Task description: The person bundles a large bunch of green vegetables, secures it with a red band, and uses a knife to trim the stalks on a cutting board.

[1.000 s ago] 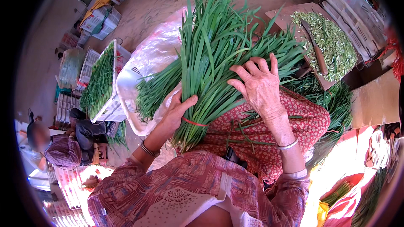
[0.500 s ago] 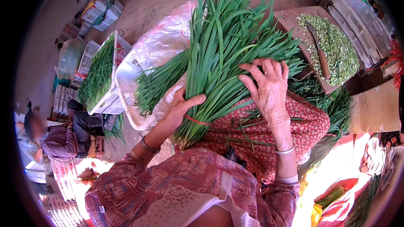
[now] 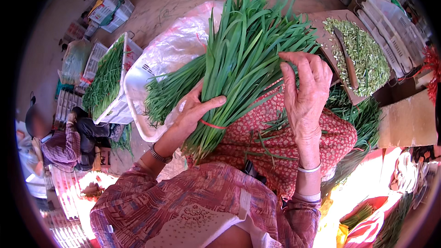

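A big bunch of green garlic chives (image 3: pixel 243 59), tied low with a red band (image 3: pixel 213 124), leans above my lap. My left hand (image 3: pixel 195 112) is closed around its lower part just above the band, thumb across the front. At the right edge of the leaves is my right hand (image 3: pixel 308 85), fingers curled and the thumb and forefinger tips close together. Whether a leaf sits between those tips is too small to tell. Loose leaf bits (image 3: pixel 271 151) lie on the red flowered cloth (image 3: pixel 330 131) over my lap.
A white crate (image 3: pixel 133 87) with a plastic bag (image 3: pixel 183 41) and more chives stands on the left. At the right, a board (image 3: pixel 317 20) carries chopped stems (image 3: pixel 367 59) and a knife (image 3: pixel 349 64). Another person (image 3: pixel 64 142) sits at far left.
My right hand has drawn back to the right from the leaves, and its thumb and forefinger have come closer together. My left hand still holds the bunch, barely shifted.
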Demonstrator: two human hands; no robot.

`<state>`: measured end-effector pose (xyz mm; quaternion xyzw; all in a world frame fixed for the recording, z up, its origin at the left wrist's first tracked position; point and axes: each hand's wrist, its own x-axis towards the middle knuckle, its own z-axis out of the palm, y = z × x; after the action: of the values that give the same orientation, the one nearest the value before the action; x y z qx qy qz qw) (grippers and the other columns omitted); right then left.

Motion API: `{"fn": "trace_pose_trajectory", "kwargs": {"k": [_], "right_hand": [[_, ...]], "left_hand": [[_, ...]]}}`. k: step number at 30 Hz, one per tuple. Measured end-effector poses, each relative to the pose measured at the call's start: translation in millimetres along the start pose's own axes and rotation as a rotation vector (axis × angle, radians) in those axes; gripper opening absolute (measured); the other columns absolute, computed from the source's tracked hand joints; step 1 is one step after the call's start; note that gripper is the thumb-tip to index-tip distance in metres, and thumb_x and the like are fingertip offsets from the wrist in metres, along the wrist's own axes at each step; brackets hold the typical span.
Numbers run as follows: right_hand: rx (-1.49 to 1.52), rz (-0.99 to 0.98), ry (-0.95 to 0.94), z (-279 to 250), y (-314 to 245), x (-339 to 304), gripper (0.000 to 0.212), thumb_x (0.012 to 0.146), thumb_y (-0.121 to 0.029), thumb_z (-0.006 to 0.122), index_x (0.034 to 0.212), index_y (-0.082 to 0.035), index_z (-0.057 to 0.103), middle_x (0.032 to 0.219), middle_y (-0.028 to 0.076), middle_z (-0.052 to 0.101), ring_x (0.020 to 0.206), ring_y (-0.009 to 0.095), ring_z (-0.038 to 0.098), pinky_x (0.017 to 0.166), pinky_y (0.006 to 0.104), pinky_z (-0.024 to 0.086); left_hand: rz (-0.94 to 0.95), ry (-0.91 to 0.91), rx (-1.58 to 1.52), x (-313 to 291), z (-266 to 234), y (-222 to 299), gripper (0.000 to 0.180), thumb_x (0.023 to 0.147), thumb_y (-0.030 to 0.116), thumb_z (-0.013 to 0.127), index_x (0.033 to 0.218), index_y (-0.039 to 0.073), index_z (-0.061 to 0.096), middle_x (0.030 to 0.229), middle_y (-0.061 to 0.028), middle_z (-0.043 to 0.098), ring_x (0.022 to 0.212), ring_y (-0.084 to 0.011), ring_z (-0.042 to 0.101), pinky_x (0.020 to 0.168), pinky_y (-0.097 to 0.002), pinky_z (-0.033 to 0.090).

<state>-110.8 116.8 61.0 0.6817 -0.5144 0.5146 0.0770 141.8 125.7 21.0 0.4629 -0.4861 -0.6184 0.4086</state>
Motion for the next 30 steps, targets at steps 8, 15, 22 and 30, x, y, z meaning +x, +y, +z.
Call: {"fn": "trace_pose_trajectory", "kwargs": {"k": [8, 15, 22, 30], "right_hand": [[-0.099, -0.212, -0.112, 33, 11, 27, 0.022, 0.079, -0.006, 0.069, 0.099, -0.014, 0.07, 0.108, 0.004, 0.06, 0.102, 0.025, 0.055, 0.09, 0.0437, 0.044], [-0.123, -0.344, -0.299, 35, 15, 28, 0.01, 0.078, -0.013, 0.07, 0.083, -0.01, 0.063, 0.099, 0.004, 0.062, 0.1, 0.025, 0.057, 0.095, 0.0463, 0.043], [-0.071, -0.328, -0.297, 49, 22, 20, 0.009, 0.081, -0.013, 0.068, 0.08, -0.01, 0.059, 0.076, 0.006, 0.057, 0.079, 0.027, 0.06, 0.087, 0.0423, 0.044], [-0.03, 0.029, -0.073, 47, 22, 0, 0.003, 0.082, -0.016, 0.069, 0.084, -0.016, 0.067, 0.076, 0.004, 0.059, 0.079, 0.027, 0.059, 0.092, 0.0436, 0.042]], "left_hand": [[0.039, -0.007, 0.01, -3, 12, -3, 0.06, 0.085, 0.006, 0.073, 0.139, 0.0, 0.047, 0.124, -0.0078, 0.062, 0.109, -0.0148, 0.06, 0.096, -0.0301, 0.048], [0.017, -0.038, 0.038, -2, 7, -5, 0.068, 0.085, 0.015, 0.077, 0.142, -0.002, 0.043, 0.126, -0.0111, 0.061, 0.112, -0.0161, 0.059, 0.096, -0.0299, 0.048], [-0.015, 0.012, 0.053, 2, 6, -13, 0.06, 0.084, 0.005, 0.074, 0.138, 0.0, 0.049, 0.126, -0.0088, 0.062, 0.113, -0.0152, 0.058, 0.099, -0.0308, 0.046], [0.103, -0.019, 0.023, 10, 20, -3, 0.066, 0.084, 0.016, 0.079, 0.139, -0.001, 0.048, 0.123, -0.0102, 0.063, 0.111, -0.0157, 0.06, 0.096, -0.0294, 0.048]]}}
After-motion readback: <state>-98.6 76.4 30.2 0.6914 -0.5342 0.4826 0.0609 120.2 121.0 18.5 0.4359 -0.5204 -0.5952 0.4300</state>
